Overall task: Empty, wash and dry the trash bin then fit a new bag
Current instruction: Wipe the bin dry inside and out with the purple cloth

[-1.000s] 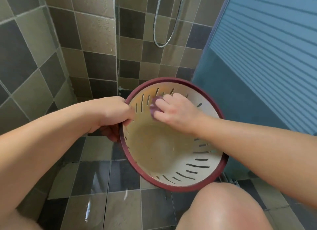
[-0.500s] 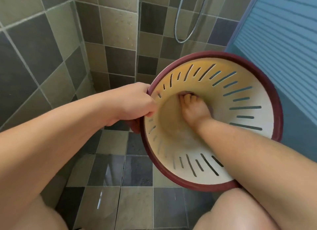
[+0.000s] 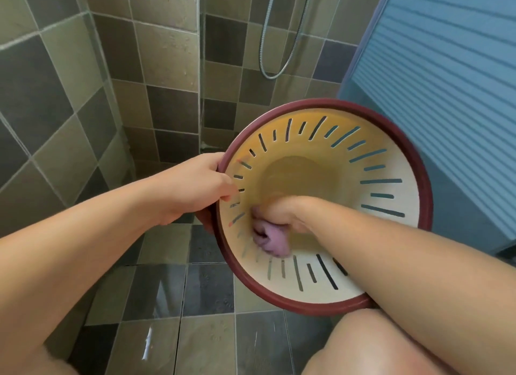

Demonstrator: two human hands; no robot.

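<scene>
While the person crouches over the wet floor tiles [image 3: 156,291], the trash bin [image 3: 396,156] is held in the air, tilted so that its open mouth faces up toward the head. It is cream inside, with narrow slits in the wall and a dark red rim. The left hand [image 3: 195,187] grips this rim on its left side, the fingers curled over the edge and the thumb on the inner side. The right hand [image 3: 282,212] is deep inside the bin, closed around a purple cloth [image 3: 269,239], which it presses against the lower left part of the inner wall, near the bottom. The right forearm crosses over the near rim. A bare knee [image 3: 377,344] is just below the bin. Behind the bin a metal shower hose [image 3: 282,47] hangs in a loop on the tiled wall, and a blue ribbed panel [image 3: 446,81] stands on the right.
</scene>
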